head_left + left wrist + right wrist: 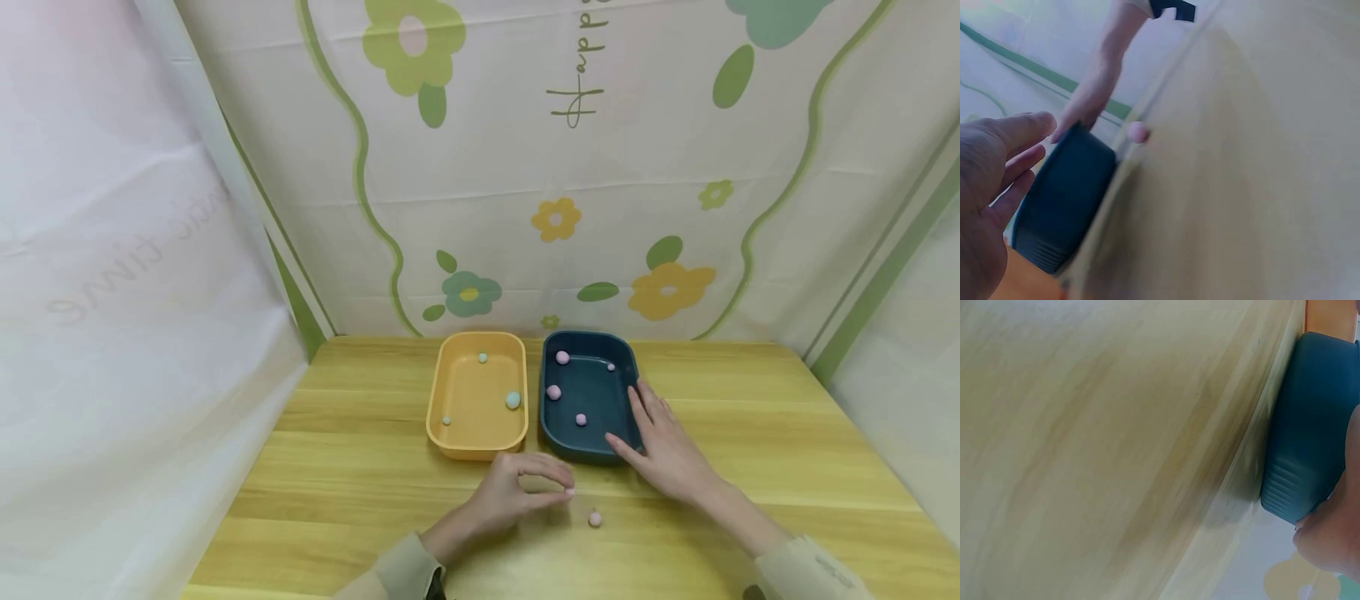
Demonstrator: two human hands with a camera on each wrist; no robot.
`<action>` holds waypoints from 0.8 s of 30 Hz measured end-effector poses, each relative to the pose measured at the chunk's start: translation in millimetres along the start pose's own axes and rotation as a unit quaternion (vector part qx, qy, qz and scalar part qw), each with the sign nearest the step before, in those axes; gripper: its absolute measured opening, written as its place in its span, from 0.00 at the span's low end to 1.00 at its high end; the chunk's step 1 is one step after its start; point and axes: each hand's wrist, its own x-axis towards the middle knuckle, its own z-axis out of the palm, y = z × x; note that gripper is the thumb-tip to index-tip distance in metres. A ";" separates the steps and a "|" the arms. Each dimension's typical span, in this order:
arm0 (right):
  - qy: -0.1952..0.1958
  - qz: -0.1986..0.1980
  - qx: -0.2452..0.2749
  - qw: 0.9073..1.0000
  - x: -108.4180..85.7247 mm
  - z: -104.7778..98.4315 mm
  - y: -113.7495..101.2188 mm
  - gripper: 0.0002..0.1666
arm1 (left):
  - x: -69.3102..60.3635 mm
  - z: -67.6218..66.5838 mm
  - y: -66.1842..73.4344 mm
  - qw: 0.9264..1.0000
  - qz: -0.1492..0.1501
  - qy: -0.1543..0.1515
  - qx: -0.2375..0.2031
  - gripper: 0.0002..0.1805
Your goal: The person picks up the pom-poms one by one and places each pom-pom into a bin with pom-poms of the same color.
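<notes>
In the head view my left hand [513, 493] pinches a small pink ball [570, 492] between thumb and fingertips, just in front of the trays. A second pink ball [595, 519] lies on the table to the right of that hand. My right hand [671, 454] rests with straight fingers on the right rim of the dark blue tray [600, 454], which holds several pink balls of different sizes. In the right wrist view part of the right hand [1332, 531] touches the tray's wall [1304, 431]. The left wrist view hides the pinched ball behind the left hand [991, 187].
Left of the blue tray stands a yellow tray [476, 454] holding three pale green balls, the larger one [513, 400] near its right wall. Both sit on a wood-grain table [352, 475]. A printed flower curtain [480, 150] hangs behind the table's far edge.
</notes>
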 end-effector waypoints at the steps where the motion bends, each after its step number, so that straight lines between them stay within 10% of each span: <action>1: 0.000 0.000 0.000 1.000 0.2 0.2 0.2 0.60 | 2.8 -1.6 1.1 1.000 0.008 0.004 0.008 0.06; 24: 0.001 -0.008 0.002 1.000 0.7 0.3 0.5 0.59 | 59.0 -16.6 -7.7 0.998 0.024 0.056 0.035 0.07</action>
